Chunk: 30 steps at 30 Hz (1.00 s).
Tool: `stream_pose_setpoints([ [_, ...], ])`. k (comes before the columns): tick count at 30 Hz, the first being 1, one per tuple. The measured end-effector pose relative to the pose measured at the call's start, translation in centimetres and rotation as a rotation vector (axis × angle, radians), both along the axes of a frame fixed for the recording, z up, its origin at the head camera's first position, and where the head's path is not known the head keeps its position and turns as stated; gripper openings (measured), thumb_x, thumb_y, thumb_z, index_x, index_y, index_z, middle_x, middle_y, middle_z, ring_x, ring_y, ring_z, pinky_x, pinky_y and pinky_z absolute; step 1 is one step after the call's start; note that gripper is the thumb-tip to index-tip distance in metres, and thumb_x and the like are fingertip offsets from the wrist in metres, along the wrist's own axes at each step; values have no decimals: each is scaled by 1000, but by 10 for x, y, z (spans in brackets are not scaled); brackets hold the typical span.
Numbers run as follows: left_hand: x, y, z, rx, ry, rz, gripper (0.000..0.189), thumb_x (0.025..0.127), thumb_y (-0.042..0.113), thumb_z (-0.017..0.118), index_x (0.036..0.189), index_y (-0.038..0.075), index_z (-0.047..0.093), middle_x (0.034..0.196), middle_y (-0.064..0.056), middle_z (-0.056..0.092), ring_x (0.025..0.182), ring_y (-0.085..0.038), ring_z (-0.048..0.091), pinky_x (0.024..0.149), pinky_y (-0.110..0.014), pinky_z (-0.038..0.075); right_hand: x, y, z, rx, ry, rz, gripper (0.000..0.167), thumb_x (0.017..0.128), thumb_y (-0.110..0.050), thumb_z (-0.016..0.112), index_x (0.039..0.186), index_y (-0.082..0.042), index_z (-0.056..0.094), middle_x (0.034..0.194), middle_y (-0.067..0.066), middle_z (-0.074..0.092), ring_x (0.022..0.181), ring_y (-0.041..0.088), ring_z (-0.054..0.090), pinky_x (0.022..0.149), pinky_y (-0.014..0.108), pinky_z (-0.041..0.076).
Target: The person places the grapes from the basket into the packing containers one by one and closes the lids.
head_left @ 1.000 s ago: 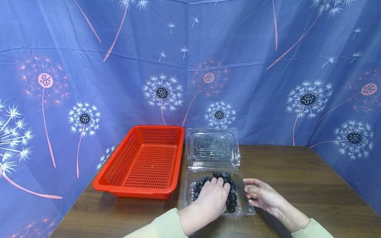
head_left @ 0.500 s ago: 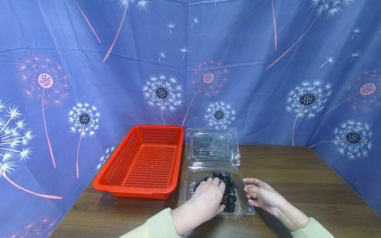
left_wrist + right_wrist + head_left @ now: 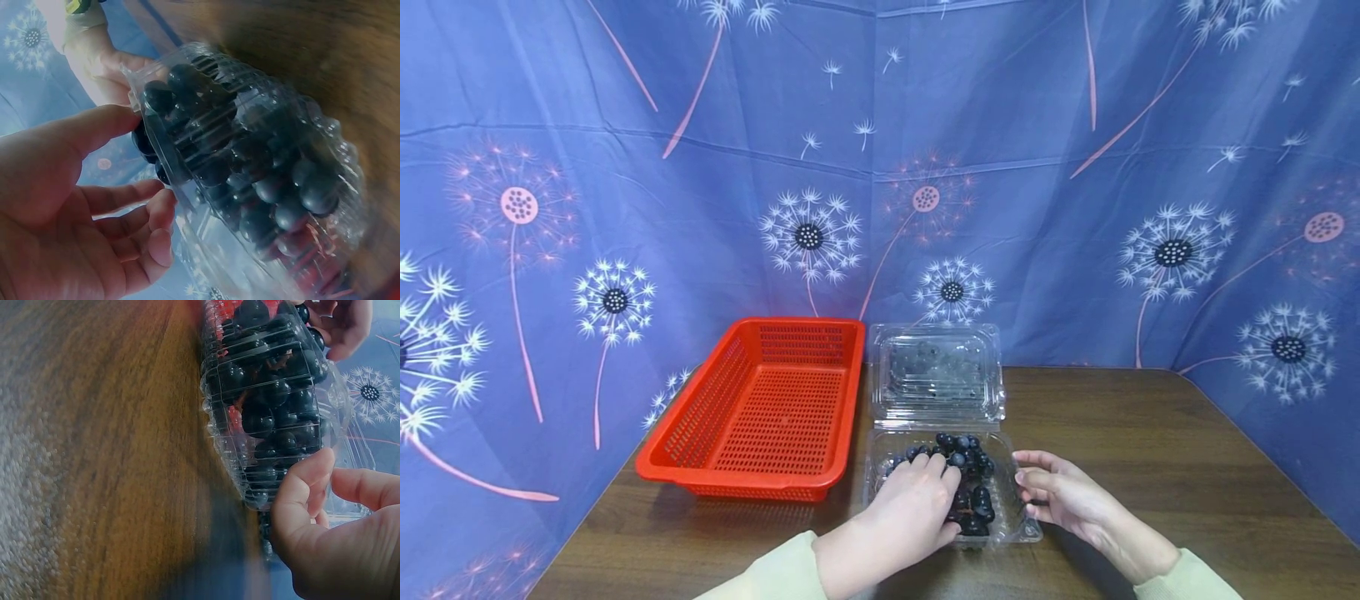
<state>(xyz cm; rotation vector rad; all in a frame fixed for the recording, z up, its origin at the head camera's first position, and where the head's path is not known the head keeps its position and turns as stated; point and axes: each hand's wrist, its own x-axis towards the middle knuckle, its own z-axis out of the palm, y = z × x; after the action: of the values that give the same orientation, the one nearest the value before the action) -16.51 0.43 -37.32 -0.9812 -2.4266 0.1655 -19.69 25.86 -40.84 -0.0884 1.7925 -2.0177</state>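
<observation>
Dark grapes (image 3: 981,505) lie in the base of a clear plastic clamshell container (image 3: 1017,530), whose lid (image 3: 937,407) stands open at the back. My left hand (image 3: 910,505) reaches over the front left of the container, its curled fingers among the grapes. In the left wrist view, its thumb (image 3: 106,128) touches grapes at the rim and the fingers bend toward them; part of that contact is hidden. At the container's right side, my right hand (image 3: 1067,505) pinches the clear edge between thumb and fingers, as the right wrist view also shows.
A red perforated plastic basket (image 3: 741,478) with nothing in it stands left of the container. Both rest on a brown wooden table (image 3: 1157,467). A blue cloth (image 3: 1045,200) with dandelion prints hangs behind and at the sides.
My left hand has shifted slightly left and toward the front, uncovering more grapes. Grapes at the container's front right have shifted. My right hand stays at the container's edge.
</observation>
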Motion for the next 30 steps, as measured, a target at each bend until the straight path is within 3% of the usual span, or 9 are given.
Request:
stream_pose_setpoints([
  [9,-2,-14,1,22,-37,-9,53,63,52,78,95,15,58,84,2,56,76,-14,55,57,-27,43,0,0,0,0,0,-2,50,90,-7,54,133,2,29,89,-3,52,74,6,53,66,21,49],
  [18,3,-25,8,33,-48,-13,45,69,46,78,96,16,59,85,4,56,77,-13,55,59,-25,43,0,1,-1,-1,-3,10,50,90,-8,54,133,1,28,89,-4,53,75,6,54,67,22,49],
  [23,6,-34,8,62,-28,-59,37,72,42,76,94,17,60,84,6,57,76,-12,54,57,-23,39,0,3,-2,-10,-18,21,50,90,-10,56,131,0,30,89,-3,53,75,6,54,69,23,49],
  [30,9,-51,-1,69,25,-133,33,71,39,75,91,18,59,83,6,55,78,-13,54,57,-24,36,-2,6,-4,-23,-20,38,46,91,-11,55,130,-3,32,88,-2,53,74,6,55,70,24,50],
])
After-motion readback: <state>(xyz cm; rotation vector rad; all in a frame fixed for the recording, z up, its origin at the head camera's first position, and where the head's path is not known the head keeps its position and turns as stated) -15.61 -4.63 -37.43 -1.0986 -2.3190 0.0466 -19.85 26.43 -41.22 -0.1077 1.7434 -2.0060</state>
